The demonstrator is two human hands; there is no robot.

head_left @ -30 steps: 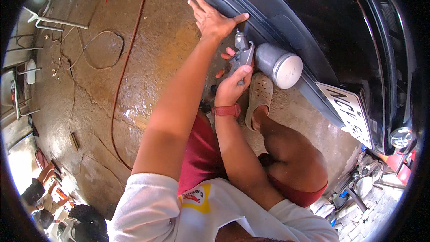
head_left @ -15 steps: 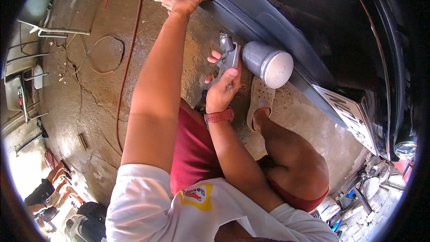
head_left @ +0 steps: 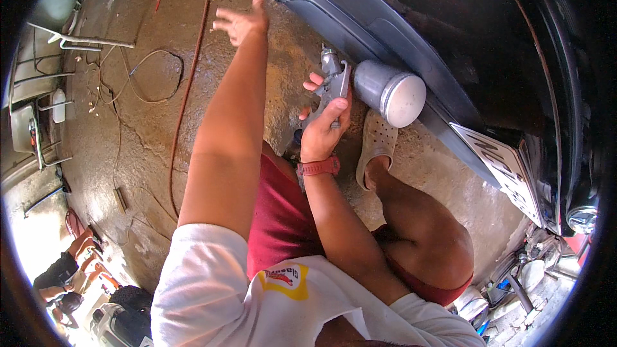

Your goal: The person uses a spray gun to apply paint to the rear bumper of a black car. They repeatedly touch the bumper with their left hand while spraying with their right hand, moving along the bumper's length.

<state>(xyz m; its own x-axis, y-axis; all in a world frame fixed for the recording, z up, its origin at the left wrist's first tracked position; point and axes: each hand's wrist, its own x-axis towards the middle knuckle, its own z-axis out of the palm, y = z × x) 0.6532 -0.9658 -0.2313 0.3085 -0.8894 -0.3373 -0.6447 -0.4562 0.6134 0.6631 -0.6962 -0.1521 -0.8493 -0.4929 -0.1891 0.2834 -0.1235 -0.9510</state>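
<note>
In my right hand is a grey metal spray gun, with fingers wrapped round its handle. A round grey paint cup with a whitish lid is joined to the gun and tilts to the right, close in front of the dark bumper. My left hand hangs in the air over the floor, left of the bumper's end. Its fingers are spread, slightly blurred, and nothing is in them. A gap shows between that hand and the bumper.
A red-brown hose runs along the wet concrete floor, with a thin looped cable beside it. Metal-framed chairs stand at the left. A licence plate sits on the black vehicle. Clutter lies at lower right.
My left hand has come off the bumper's edge, where its thumb was touching, and moved left and slightly nearer. The right hand still holds the spray gun in nearly the same place.
</note>
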